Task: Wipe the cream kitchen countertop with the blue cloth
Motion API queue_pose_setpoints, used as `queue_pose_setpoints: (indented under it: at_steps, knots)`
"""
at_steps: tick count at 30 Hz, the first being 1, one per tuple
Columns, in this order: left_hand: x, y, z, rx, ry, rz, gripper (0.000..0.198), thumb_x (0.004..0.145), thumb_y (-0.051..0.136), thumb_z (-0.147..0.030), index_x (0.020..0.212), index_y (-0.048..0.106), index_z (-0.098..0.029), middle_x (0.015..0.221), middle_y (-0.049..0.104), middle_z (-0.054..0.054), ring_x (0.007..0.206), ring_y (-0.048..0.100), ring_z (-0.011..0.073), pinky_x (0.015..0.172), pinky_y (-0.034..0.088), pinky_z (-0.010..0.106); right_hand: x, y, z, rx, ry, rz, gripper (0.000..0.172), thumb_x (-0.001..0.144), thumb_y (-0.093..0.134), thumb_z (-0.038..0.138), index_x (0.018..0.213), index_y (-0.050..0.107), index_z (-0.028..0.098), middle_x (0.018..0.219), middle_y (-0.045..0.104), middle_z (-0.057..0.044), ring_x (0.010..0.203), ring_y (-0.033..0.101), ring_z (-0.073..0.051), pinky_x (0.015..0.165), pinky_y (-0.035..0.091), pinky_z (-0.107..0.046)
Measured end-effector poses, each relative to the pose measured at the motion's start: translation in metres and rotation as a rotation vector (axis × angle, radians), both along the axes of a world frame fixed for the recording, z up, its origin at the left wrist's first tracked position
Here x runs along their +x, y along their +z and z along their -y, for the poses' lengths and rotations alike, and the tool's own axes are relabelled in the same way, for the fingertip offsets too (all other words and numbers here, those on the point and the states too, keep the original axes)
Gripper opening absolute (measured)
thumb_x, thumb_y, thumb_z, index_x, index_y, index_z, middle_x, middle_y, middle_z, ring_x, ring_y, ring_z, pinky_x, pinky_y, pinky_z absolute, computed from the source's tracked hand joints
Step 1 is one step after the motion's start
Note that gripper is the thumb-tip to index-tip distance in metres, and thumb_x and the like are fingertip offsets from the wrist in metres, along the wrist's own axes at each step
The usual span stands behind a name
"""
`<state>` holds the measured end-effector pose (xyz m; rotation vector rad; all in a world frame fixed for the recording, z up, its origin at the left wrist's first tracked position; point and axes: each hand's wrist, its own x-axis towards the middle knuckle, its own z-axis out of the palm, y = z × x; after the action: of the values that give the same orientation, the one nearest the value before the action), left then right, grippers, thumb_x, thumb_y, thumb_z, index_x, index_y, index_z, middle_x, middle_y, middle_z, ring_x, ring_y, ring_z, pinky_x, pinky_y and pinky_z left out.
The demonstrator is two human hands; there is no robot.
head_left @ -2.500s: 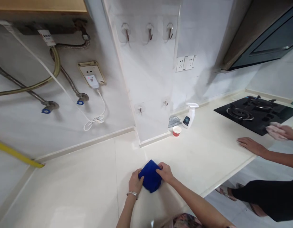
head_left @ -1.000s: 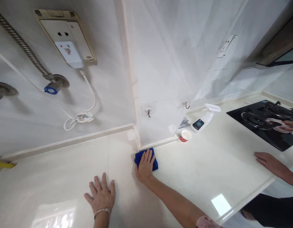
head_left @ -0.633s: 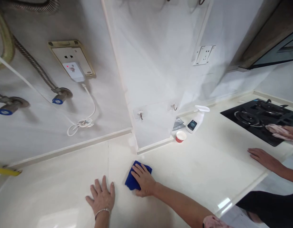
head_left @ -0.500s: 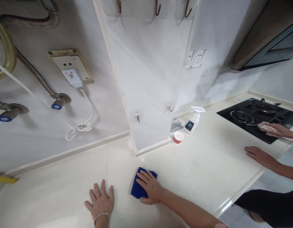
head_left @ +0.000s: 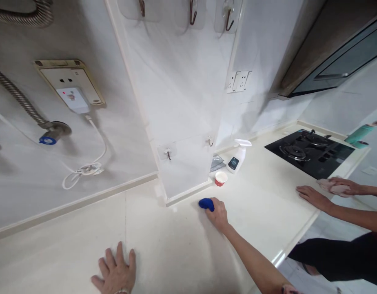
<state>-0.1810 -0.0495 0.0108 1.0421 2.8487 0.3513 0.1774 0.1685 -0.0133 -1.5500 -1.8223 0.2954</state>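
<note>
The blue cloth (head_left: 206,204) is gripped by the closed right hand (head_left: 217,215), out on the counter (head_left: 170,241) just near the paper cup (head_left: 220,178); the left hand (head_left: 115,273) is held open and flat nearer the front. The cup could be knocked over if the cloth were swept too far. The cloth is seen bunched, soft and deep blue. A co-worker's hand (head_left: 338,186) is closed on a pink cloth (head_left: 324,184) to the right, beside the hob (head_left: 307,155).

1. The left hand (head_left: 115,272) lies palm down, its fingers (head_left: 110,259) spread wide
2. The left wrist (head_left: 123,291) sits at the lower edge of the view
3. The right hand (head_left: 217,214) curls into a loose grip, knuckles up
4. The bare right arm (head_left: 252,257) reaches diagonally forward from the lower right
</note>
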Motion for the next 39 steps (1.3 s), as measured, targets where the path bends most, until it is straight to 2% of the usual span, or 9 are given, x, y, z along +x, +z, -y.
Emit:
queue_pose_setpoints:
  at_steps: [3,7,14,18,23,26,30,36,39]
  knots:
    - [-0.001,-0.001,-0.001,0.001,0.005,-0.007,0.083,0.091,0.012,-0.068,0.157,0.036,-0.023,0.171,0.021,0.015,0.158,0.012,0.0396,0.122,0.009,0.069,0.005,0.005,-0.015,0.054,-0.07,-0.06,0.046,0.085,0.048,0.029,0.127,0.062,0.016,0.106,0.071,-0.011,0.096,0.063,-0.029,0.085,0.056,-0.045]
    - [0.0,-0.001,-0.001,0.019,0.005,-0.019,0.082,0.092,0.012,-0.067,0.156,0.036,-0.024,0.171,0.022,0.016,0.157,0.014,0.0399,0.121,0.01,0.07,0.001,0.016,-0.037,0.184,-0.013,-0.064,0.054,0.088,0.047,0.03,0.14,0.05,0.014,0.132,0.063,-0.015,0.12,0.056,-0.03,0.101,0.05,-0.048]
    - [-0.001,-0.006,-0.001,0.011,0.003,-0.047,0.081,0.092,0.013,-0.066,0.156,0.038,-0.023,0.17,0.024,0.017,0.157,0.015,0.0402,0.12,0.012,0.07,-0.053,0.014,-0.063,0.149,0.018,0.089,0.056,0.081,0.057,0.021,0.136,0.054,0.012,0.142,0.057,-0.021,0.117,0.051,-0.036,0.097,0.048,-0.055]
    - [-0.001,-0.009,-0.001,0.03,-0.001,-0.047,0.08,0.093,0.014,-0.066,0.156,0.038,-0.023,0.169,0.025,0.017,0.156,0.016,0.0413,0.12,0.012,0.072,-0.098,0.008,-0.037,0.064,0.047,0.174,0.062,0.08,0.063,0.024,0.14,0.053,0.01,0.145,0.055,-0.022,0.118,0.049,-0.038,0.095,0.048,-0.055]
    - [0.002,-0.004,0.0,0.004,0.006,-0.034,0.08,0.094,0.011,-0.065,0.156,0.037,-0.022,0.17,0.024,0.017,0.157,0.014,0.0411,0.121,0.011,0.071,-0.169,0.015,0.021,-0.06,0.417,0.332,0.083,0.076,0.074,0.028,0.151,0.044,0.009,0.159,0.041,-0.023,0.13,0.044,-0.041,0.105,0.043,-0.055]
    - [0.004,0.002,0.0,-0.015,0.009,-0.038,0.081,0.093,0.009,-0.064,0.155,0.038,-0.021,0.169,0.025,0.017,0.157,0.016,0.0402,0.121,0.012,0.07,-0.192,0.029,0.047,-0.104,0.639,0.397,0.088,0.077,0.077,0.029,0.154,0.039,0.013,0.163,0.036,-0.019,0.135,0.041,-0.04,0.107,0.042,-0.056]
    - [0.002,0.002,0.0,-0.02,0.043,-0.047,0.079,0.093,0.009,-0.063,0.156,0.038,-0.023,0.169,0.027,0.015,0.157,0.017,0.0385,0.122,0.013,0.068,-0.183,0.035,0.069,-0.104,0.836,0.428,0.084,0.081,0.075,0.036,0.154,0.039,0.013,0.163,0.038,-0.018,0.136,0.04,-0.041,0.111,0.038,-0.063]
    - [0.0,0.001,0.001,-0.002,0.025,-0.048,0.08,0.093,0.012,-0.065,0.156,0.038,-0.023,0.17,0.024,0.015,0.157,0.015,0.0389,0.122,0.012,0.068,-0.122,0.016,0.105,-0.131,0.885,0.361,0.094,0.077,0.075,0.039,0.158,0.033,0.017,0.165,0.034,-0.016,0.139,0.037,-0.044,0.113,0.035,-0.067]
    - [-0.001,0.004,0.002,0.012,0.012,-0.037,0.081,0.092,0.013,-0.066,0.155,0.039,-0.023,0.17,0.024,0.015,0.157,0.016,0.0392,0.122,0.013,0.068,-0.084,0.005,0.127,-0.136,0.821,0.346,0.095,0.077,0.075,0.045,0.159,0.033,0.018,0.166,0.032,-0.016,0.14,0.038,-0.048,0.113,0.034,-0.069]
